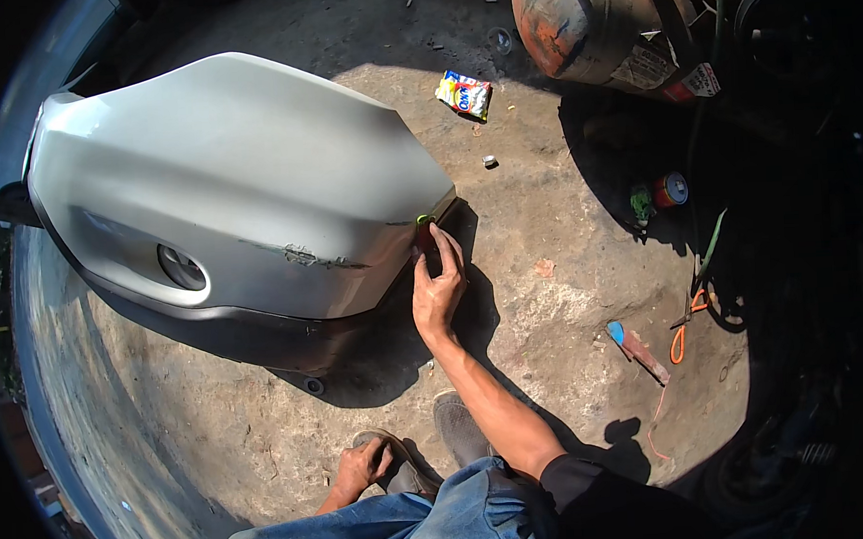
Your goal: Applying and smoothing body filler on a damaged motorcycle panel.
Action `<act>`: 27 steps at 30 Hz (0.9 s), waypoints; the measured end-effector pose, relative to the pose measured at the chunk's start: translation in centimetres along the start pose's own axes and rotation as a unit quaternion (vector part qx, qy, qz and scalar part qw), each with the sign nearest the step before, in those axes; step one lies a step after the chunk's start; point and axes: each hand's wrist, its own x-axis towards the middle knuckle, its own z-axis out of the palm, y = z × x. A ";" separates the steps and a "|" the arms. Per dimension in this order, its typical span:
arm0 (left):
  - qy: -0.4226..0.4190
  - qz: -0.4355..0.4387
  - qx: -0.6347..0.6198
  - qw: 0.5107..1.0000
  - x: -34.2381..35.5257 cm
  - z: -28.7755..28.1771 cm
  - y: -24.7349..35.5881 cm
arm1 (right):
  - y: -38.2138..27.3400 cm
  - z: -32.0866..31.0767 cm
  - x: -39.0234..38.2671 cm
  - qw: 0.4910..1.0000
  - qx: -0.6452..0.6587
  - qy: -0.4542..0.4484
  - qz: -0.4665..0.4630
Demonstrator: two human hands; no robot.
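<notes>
A silver-grey car bumper cover [253,152] lies on the ground at left, with a round lamp opening [183,268] and a black lower edge. Scraped, torn paint [304,256] runs across its face towards the right end. At that right edge, my right hand [440,286] pinches a small dark red pad [424,235] with a bright green rim against the bumper. My left hand [361,468] is low down, fingers curled in at my shoe [402,478]; whatever they may grip is hidden.
A rusty tank [575,32] stands at the far right. Before it lie a colourful packet [464,97], a bottle cap [489,161] and a can [672,190] in shadow. Nearer are a blue-tipped reddish tool [637,351] and orange-handled pliers or scissors [680,343] on rough concrete.
</notes>
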 end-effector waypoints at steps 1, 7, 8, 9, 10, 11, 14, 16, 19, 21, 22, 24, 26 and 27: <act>-0.006 -0.001 0.002 1.000 0.1 0.0 0.0 | 0.0 -0.1 -0.1 1.000 0.005 -0.002 0.001; 0.007 -0.001 -0.002 1.000 0.2 0.2 0.3 | 0.3 -0.8 -0.3 1.000 -0.007 -0.011 -0.012; 0.007 -0.001 0.000 1.000 0.3 0.1 0.4 | 0.3 -1.0 0.0 1.000 -0.006 0.001 -0.013; 0.006 0.000 0.001 1.000 0.4 -0.1 0.6 | 0.2 -1.2 0.3 1.000 -0.004 0.012 -0.013; 0.005 -0.001 -0.002 1.000 0.3 -0.1 0.6 | 0.1 -1.2 0.6 1.000 -0.016 0.019 -0.017; 0.007 -0.003 -0.002 1.000 0.2 0.0 0.5 | 0.0 -1.3 0.8 1.000 -0.014 0.017 -0.018; -0.007 -0.011 -0.002 1.000 0.1 0.2 0.3 | -0.1 -1.8 1.6 1.000 -0.001 -0.010 -0.006; 0.007 -0.004 -0.001 1.000 0.1 0.2 0.4 | -0.3 -2.1 1.9 0.999 0.016 -0.025 -0.022; 0.001 -0.006 -0.002 1.000 0.2 0.1 0.4 | -0.2 -2.7 2.3 0.999 -0.022 -0.035 -0.033; -0.003 -0.007 -0.003 1.000 0.1 0.0 0.4 | -0.2 -2.7 2.5 0.998 -0.023 -0.032 -0.039; -0.007 -0.006 -0.003 1.000 0.2 -0.1 0.4 | -0.3 -2.7 2.6 0.998 -0.024 -0.027 -0.043; -0.008 -0.006 -0.003 1.000 0.2 -0.2 0.5 | -0.4 -2.7 2.7 0.998 -0.030 -0.028 -0.049; -0.009 -0.006 -0.003 1.000 0.1 -0.2 0.5 | -0.6 -2.7 2.8 0.997 -0.036 -0.029 -0.055; -0.005 -0.005 -0.003 1.000 0.1 -0.1 0.3 | -0.7 -2.7 2.8 0.997 -0.037 -0.030 -0.059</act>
